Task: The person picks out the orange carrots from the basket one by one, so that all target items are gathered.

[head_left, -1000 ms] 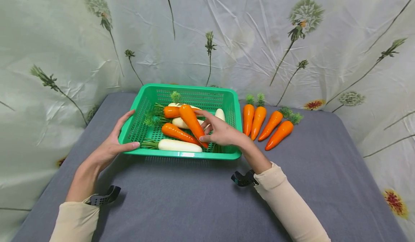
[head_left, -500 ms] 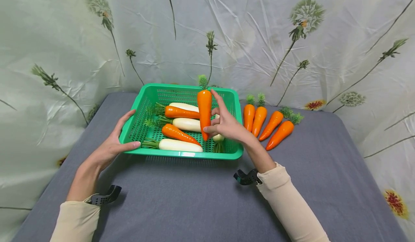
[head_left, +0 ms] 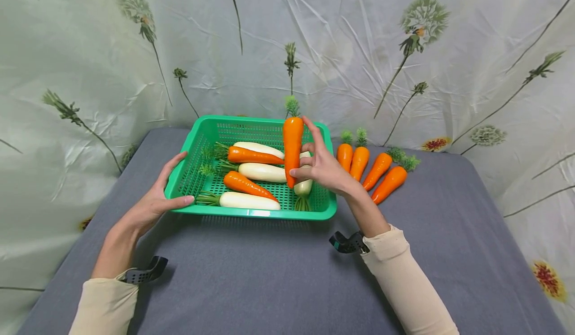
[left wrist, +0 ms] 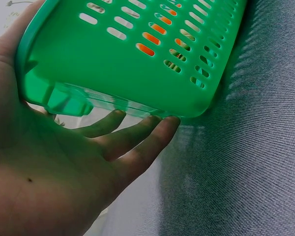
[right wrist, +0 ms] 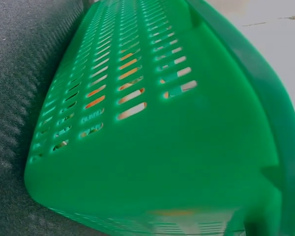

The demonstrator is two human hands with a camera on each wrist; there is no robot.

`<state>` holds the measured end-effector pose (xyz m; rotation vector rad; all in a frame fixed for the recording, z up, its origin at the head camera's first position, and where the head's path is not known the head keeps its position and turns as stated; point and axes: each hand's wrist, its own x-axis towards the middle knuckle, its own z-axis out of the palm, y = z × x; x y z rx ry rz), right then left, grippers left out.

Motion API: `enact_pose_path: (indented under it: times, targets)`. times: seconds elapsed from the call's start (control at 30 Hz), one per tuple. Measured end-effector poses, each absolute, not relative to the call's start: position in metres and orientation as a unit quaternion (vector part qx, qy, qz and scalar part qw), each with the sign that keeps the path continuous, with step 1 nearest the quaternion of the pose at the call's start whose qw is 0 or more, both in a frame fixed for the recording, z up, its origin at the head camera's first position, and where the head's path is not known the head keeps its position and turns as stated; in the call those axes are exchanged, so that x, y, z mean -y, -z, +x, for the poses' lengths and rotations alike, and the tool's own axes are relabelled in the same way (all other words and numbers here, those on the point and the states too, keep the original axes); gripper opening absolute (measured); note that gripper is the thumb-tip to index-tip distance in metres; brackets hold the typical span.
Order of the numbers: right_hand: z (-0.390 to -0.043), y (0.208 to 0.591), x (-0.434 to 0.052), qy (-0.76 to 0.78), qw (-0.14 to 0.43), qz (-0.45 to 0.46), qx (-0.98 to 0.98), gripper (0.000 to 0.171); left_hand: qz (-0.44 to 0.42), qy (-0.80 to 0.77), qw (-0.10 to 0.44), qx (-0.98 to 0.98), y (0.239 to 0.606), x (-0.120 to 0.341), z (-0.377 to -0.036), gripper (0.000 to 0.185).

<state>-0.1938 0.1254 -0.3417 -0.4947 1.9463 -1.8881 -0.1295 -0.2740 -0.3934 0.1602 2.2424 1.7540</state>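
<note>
Over the right half of a green basket (head_left: pixel 224 212), the person's right hand (head_left: pixel 324 166) pinches an orange carrot (head_left: pixel 293 145) between thumb and fingers, its leafy end toward the basket's rear edge and its tip toward the front; how far it tilts cannot be told. The left hand (head_left: pixel 154 200) grips the basket at its front left corner, thumb over the rim, fingers along the left edge; in the left wrist view their tips meet the outer side. Inside, two more carrots (head_left: pixel 249 186) lie among three white radishes (head_left: pixel 249 201), all with leaves toward the left edge, the frontmost radish along the front edge. A fourth radish (head_left: pixel 303 187) lies near the right edge, leaves toward the front right corner, partly hidden by the right hand. On the grey-covered table (head_left: pixel 242 275), four loose carrots (head_left: pixel 390 184) lie beyond the basket's right edge, leaves toward the table's rear edge. The right wrist view shows mostly the basket's slotted outer wall.
</note>
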Motion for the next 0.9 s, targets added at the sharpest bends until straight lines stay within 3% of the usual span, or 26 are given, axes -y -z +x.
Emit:
enact_pose_path:
  times: [0.4,0.9]
  targets:
    - [-0.198,0.341,-0.138,0.703,0.173,-0.154,-0.673,0.119,0.053,-0.608,0.145,-0.779,0.392,0.274,-0.129,0.105]
    - [-0.194,0.344,-0.172,0.68,0.1,-0.13,-0.715,0.115,0.057,-0.606,0.14,-0.781,0.393,0.274,-0.129,0.105]
